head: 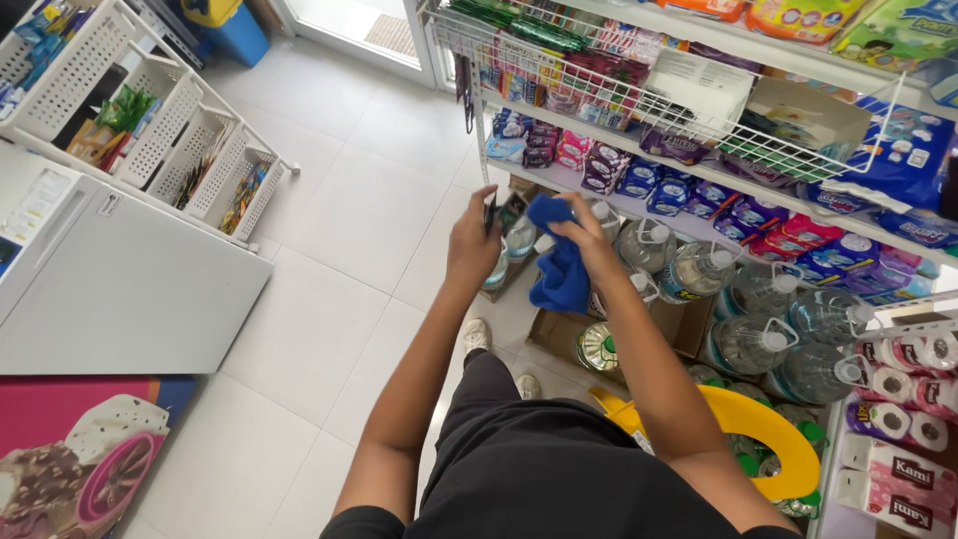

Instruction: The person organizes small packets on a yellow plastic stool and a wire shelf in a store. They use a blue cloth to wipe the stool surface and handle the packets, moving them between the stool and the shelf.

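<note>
Hands first, from the head camera. Your left hand (472,238) was up by the front edge of the shelf (639,205). Its fingers were curled shut around a small dark thing (490,214) near the white upright post (483,140). You could not tell what that dark thing was.

Your right hand (587,236) was just beside the left one, with a small gap between them. It was squeezed tight on a blue cloth (561,269). The top of the cloth poked out above your fingers, and the rest hung down below your hand in a soft bunch. The cloth hung in front of the bottom shelf, just over the big clear bottles (743,319) with white caps that stood in a row there.

Purple and pink packets (639,180) sat along the middle shelf, behind your hands. A white wire rack (619,95) stuck out above them with more packets in it. Paper rolls in pink wrap (903,429) were stacked at the right edge, low down.

A yellow plastic thing (768,429) lay low by your right arm, near a round tin (597,347) in a brown box (559,334).

The floor (339,240) was white tile. Your shoes (476,336) showed far below your hands. A white chest freezer (130,289) stood at the left, and white baskets (160,120) with small goods stood behind it.
</note>
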